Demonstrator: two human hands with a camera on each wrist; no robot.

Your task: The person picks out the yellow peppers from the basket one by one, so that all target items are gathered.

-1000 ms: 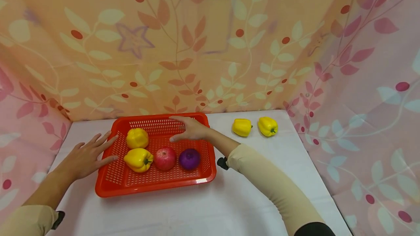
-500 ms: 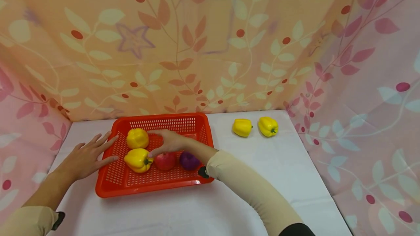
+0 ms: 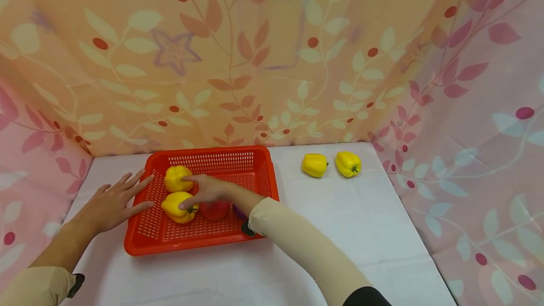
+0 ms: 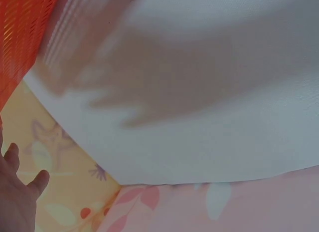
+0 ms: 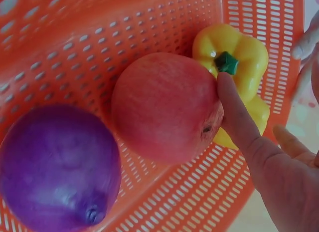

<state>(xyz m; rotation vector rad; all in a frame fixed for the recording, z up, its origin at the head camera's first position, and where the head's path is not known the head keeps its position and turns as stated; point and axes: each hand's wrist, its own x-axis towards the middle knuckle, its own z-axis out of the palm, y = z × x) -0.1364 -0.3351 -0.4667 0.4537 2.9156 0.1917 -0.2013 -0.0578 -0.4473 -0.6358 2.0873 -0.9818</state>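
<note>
Right hand (image 3: 207, 189) is reaching into the red basket (image 3: 187, 246), thumb and fingers spread apart and not pinching anything as far as the head view shows. The thumb is at the front pepper (image 3: 172, 208), by its green stem, and the fingers are at the back pepper (image 3: 175, 177). Honestly can't tell whether either one is really being touched. Both are yellow and sit near the left end of the basket, one behind the other.

Left hand (image 3: 112, 207) is spread too, fingertips at the basket's left rim.

Also in there: a red fruit (image 5: 167, 110) just beside the front pepper, partly tucked under the right hand in the head view, then a purple ball (image 5: 60, 164) next along, mostly blocked by the arm up top but super clear from the right wrist.

Over on the white bench (image 3: 361, 230), right of the basket, there's a third pepper (image 3: 314, 165) and a fourth pepper (image 3: 347, 163), both yellow, near each other but apart. Leafy cloth (image 3: 272, 84) hangs behind it all.
</note>
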